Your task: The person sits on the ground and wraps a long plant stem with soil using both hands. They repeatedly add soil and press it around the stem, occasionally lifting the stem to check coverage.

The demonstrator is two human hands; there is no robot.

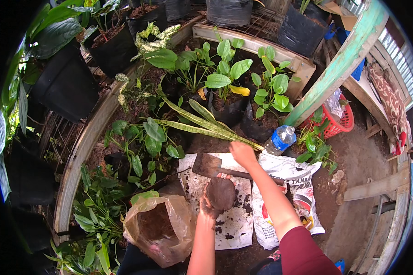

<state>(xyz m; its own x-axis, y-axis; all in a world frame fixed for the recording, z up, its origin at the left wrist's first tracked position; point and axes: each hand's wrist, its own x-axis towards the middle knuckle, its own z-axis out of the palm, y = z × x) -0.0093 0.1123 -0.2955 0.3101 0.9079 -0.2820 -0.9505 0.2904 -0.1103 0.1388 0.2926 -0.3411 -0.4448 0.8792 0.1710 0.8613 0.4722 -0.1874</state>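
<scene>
My left hand (pixel 211 199) holds a round, dark brown clump of soil (pixel 221 194) over a soil-strewn white sheet (pixel 234 227). My right hand (pixel 242 153) is at the base of long variegated snake plant leaves (pixel 206 127); whether its fingers grip them cannot be told. Between the hands, a trowel with a dirty blade (pixel 208 165) lies across the sheet, its handle passing under my right forearm. An open clear plastic bag (pixel 158 230) with brown, fibrous material stands left of my left forearm. To the right lies a printed white sack (pixel 270 206), torn open.
A labelled plastic bottle (pixel 281 140) stands above the sack, beside a green-painted wooden post (pixel 337 65). A red plastic basket (pixel 340 118) is behind it. Potted leafy plants (pixel 227 75) fill a wood-framed bed ahead and left. Black pots (pixel 67 82) line its outer side.
</scene>
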